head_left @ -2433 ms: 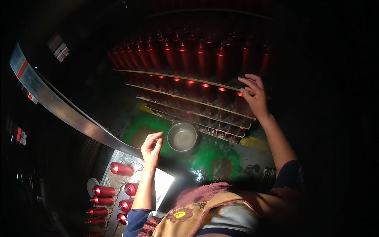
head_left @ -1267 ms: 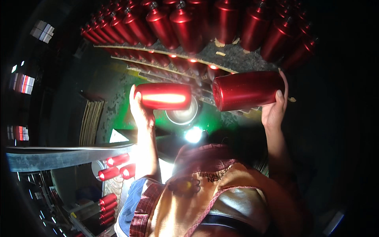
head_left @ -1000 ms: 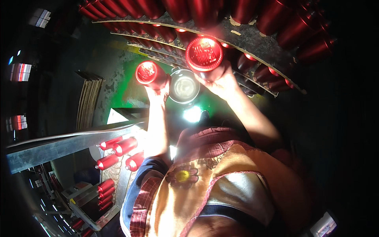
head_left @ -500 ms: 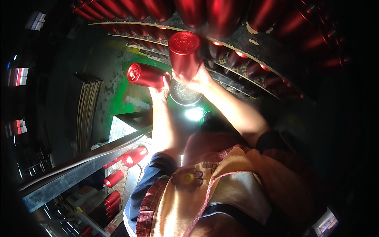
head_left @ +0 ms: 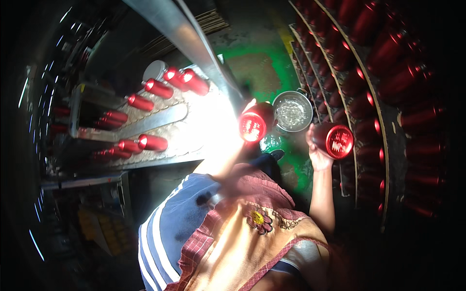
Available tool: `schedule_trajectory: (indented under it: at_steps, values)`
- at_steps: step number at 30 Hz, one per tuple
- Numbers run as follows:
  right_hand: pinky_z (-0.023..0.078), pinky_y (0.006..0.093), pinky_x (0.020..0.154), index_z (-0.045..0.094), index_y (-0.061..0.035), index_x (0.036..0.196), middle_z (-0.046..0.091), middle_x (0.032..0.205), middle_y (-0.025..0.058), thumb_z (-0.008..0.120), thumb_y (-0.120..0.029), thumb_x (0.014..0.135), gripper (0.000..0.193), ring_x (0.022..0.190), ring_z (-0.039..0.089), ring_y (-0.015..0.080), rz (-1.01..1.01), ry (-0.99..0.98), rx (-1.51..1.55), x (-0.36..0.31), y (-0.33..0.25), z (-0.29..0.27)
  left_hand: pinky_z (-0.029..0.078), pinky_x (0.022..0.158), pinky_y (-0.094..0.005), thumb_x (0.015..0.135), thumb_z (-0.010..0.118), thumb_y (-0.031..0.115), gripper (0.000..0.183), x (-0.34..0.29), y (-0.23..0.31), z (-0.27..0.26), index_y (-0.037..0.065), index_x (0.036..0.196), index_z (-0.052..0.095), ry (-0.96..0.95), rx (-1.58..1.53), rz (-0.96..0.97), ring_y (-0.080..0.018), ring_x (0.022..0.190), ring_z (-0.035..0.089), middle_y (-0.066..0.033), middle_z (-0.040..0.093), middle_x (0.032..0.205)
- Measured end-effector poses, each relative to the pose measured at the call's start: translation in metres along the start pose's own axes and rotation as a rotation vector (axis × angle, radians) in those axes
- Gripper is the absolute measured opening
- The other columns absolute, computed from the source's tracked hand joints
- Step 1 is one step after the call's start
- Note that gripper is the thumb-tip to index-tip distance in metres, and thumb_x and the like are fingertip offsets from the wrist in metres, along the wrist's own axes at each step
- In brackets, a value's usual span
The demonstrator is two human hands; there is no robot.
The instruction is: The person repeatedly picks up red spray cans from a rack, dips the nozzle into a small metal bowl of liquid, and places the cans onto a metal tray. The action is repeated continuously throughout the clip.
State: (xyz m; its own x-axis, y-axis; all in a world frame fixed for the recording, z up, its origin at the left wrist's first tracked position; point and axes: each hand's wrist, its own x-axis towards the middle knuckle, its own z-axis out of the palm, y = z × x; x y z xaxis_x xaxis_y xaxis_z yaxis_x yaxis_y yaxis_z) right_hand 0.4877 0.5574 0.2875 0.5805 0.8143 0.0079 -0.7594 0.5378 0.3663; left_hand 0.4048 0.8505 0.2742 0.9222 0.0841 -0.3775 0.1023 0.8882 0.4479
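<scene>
Head view: grip the red bottle with curled left hand, the second bottle with curled right hand; hold apart, clear of the metal pot.

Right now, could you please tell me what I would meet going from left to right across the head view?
Conveyor bottles → held bottle → metal pot → second held bottle → top-layer bottles.

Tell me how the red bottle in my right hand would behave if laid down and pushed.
The red bottle in your right hand would likely roll, given its round body; its glossy finish may feel slippery.
</scene>
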Motion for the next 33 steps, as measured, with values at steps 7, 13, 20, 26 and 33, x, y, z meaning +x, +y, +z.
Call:
schedule_trajectory:
  at_steps: [7,13,20,26,33]
  values:
    - [0.054,0.0613,0.089,0.038,0.0017,0.143,0.042,0.145,0.0224,0.066,-0.044,0.087,0.077,0.132,0.041,0.0441,0.122,0.333,0.059,-0.097,0.07,-0.071,0.057,0.076,-0.0379,0.097,0.057,0.037,0.036,-0.229,0.014,-0.067,0.003,0.107,0.065,0.408,-0.2,0.002,-0.0254,0.081,0.067,-0.0116,0.069,0.094]
    - [0.054,0.053,0.092,0.047,-0.0192,0.141,0.05,0.142,0.008,0.058,-0.055,0.09,0.063,0.124,0.054,0.028,-0.106,0.611,-0.838,-0.042,0.161,-0.052,0.058,0.077,-0.0405,0.095,0.055,0.042,0.04,-0.344,0.051,-0.116,0.006,0.107,0.065,0.461,-0.108,0.178,-0.0241,0.085,0.067,-0.0104,0.07,0.096]
    - [0.038,0.0376,0.108,0.06,-0.0062,0.128,0.053,0.132,0.0126,0.075,-0.013,0.082,0.049,0.12,0.053,0.0271,-0.627,0.013,-2.325,0.114,0.312,-0.048,0.055,0.086,-0.0366,0.099,0.051,0.028,0.035,-0.444,0.139,-0.198,0.002,0.122,0.058,0.528,0.086,0.424,-0.0213,0.097,0.065,-0.0109,0.066,0.107]
    - [0.039,0.044,0.108,0.07,-0.0266,0.115,0.043,0.138,0.0179,0.08,-0.017,0.07,0.048,0.128,0.042,0.0403,-0.375,-0.076,-2.779,0.214,0.402,-0.106,0.05,0.096,-0.0329,0.096,0.056,0.015,0.035,-0.482,0.271,-0.202,-0.004,0.126,0.058,0.586,0.409,0.756,-0.0192,0.108,0.062,-0.0122,0.065,0.118]
    - [0.029,0.0435,0.117,0.068,-0.032,0.124,0.031,0.155,0.0235,0.075,-0.011,0.075,0.054,0.144,0.026,0.0403,-0.347,-0.128,-2.823,0.244,0.415,-0.09,0.042,0.102,-0.0348,0.081,0.079,0.012,0.032,-0.333,0.399,-0.149,0.008,0.111,0.072,0.544,1.19,1.376,-0.0236,0.115,0.056,-0.0107,0.062,0.122]
